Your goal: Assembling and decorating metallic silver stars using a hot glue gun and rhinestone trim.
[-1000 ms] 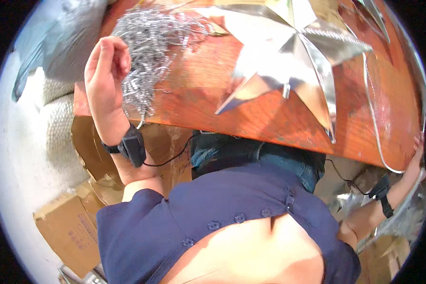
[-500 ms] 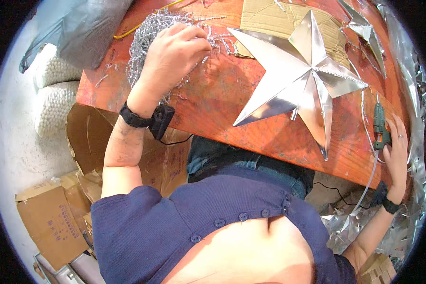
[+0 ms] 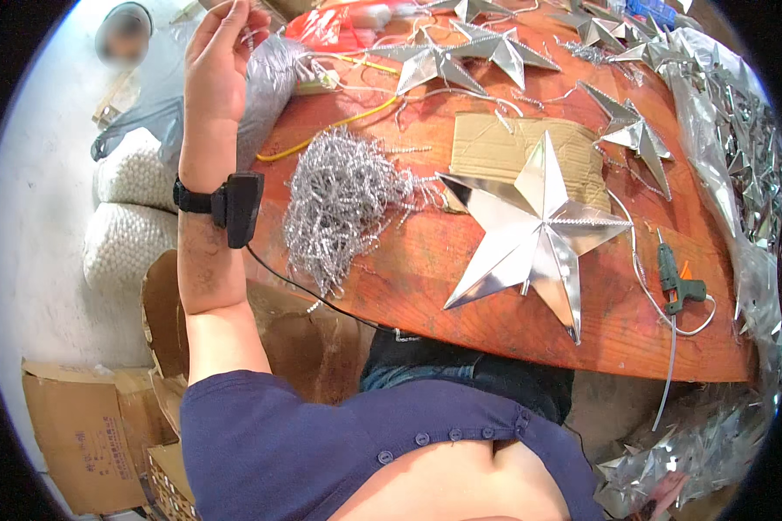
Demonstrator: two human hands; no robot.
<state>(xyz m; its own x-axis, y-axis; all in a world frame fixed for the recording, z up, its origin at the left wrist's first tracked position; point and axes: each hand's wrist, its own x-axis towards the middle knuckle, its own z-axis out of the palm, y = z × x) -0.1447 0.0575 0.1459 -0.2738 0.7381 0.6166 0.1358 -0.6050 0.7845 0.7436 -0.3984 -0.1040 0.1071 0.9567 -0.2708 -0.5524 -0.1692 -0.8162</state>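
Observation:
My left hand (image 3: 220, 61) is raised at the upper left, beyond the table's edge. Its fingers are bent together near the picture's top, and what they hold, if anything, is too small to make out. A tangled pile of silver tinsel strands (image 3: 337, 204) lies on the red wooden table (image 3: 408, 300), right of my left forearm. Beside it rests a large shiny silver star (image 3: 543, 226) with a tinsel strip along one arm. At the table's right sits a green glue gun (image 3: 676, 282) with a clear glue stick hanging from its back. My right hand cannot be made out.
A cardboard sheet (image 3: 504, 143) lies partly under the star. Smaller silver stars (image 3: 430, 65) and a yellow cord (image 3: 339, 130) are farther back. Plastic-wrapped silver stars (image 3: 738, 174) line the right side. Cardboard boxes (image 3: 82, 434) and white bundles (image 3: 130, 243) stand at left.
My left hand has lifted off the tinsel pile, up and to the left. My right hand has left the glue gun and dropped out of sight. The view has shifted, showing more table.

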